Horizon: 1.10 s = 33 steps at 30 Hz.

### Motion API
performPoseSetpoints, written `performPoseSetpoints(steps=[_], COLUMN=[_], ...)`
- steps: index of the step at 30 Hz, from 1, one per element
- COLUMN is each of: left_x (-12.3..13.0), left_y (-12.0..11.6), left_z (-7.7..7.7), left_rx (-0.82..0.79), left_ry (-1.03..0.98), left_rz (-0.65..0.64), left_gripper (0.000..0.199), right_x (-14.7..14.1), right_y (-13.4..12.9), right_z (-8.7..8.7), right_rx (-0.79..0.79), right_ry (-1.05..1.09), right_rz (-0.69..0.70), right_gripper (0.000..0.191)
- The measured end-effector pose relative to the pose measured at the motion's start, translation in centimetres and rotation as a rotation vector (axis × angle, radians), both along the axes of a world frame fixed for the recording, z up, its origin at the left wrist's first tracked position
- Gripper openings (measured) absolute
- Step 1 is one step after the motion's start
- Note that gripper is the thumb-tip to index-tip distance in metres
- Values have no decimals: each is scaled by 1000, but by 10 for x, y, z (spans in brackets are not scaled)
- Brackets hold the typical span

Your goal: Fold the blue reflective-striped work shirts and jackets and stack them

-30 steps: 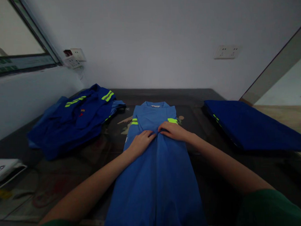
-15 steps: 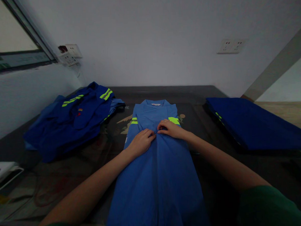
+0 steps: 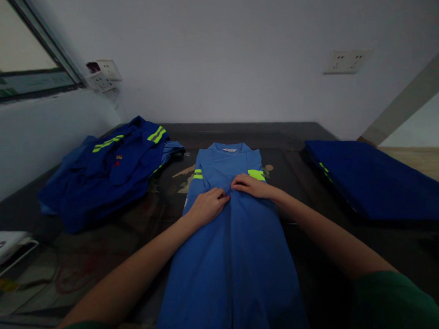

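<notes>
A light blue work jacket (image 3: pixel 230 260) lies lengthwise in front of me, its collar away from me and yellow-green strips showing at both sides. Its sides are folded in, with a seam or edge running down the middle. My left hand (image 3: pixel 211 203) pinches the cloth left of that line, fingers curled. Close by on the right, my right hand (image 3: pixel 252 186) has thumb and fingers pressed together on the same cloth. The fingertips nearly meet, and what lies right under them is hidden.
A heap of dark blue and light blue clothes (image 3: pixel 108 173) lies on the dark table (image 3: pixel 286 133) at left. A flat folded dark blue garment (image 3: pixel 378 183) is at right. A white device (image 3: pixel 9 244) sits at the left edge. The wall (image 3: pixel 216 59) rises behind the table.
The view has shifted slightly, so everything sits a little further right. Both hands keep their hold on the jacket, almost unmoved against the cloth.
</notes>
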State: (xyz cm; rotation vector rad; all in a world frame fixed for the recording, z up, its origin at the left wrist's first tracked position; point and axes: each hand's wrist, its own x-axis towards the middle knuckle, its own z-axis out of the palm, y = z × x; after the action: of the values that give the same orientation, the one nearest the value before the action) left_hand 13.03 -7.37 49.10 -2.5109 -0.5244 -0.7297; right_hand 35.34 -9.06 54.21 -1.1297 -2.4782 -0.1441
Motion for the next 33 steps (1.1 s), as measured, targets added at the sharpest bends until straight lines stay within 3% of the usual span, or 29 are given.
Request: performPoseSetpoints(steps=[7,21,27,33], left_x=[-1,0,-3,14], left_y=[4,6,-15,-31], left_z=[-3,-4,9,-1], left_rx=[68,81,-106,-49], left_ry=[21,50,-138,-113], left_rz=[13,-11,-36,-49], left_gripper=[27,24,23,40], right_x=[-15,-15,-18,-16], right_y=[2,3,-6,-4], right_z=[-9,-23,-18,-11], right_rx=[136,308,319,427], right_ry=[-48,-103,117,101], right_rz=[-181,-257,-282,-364], right_gripper=[15,18,18,28])
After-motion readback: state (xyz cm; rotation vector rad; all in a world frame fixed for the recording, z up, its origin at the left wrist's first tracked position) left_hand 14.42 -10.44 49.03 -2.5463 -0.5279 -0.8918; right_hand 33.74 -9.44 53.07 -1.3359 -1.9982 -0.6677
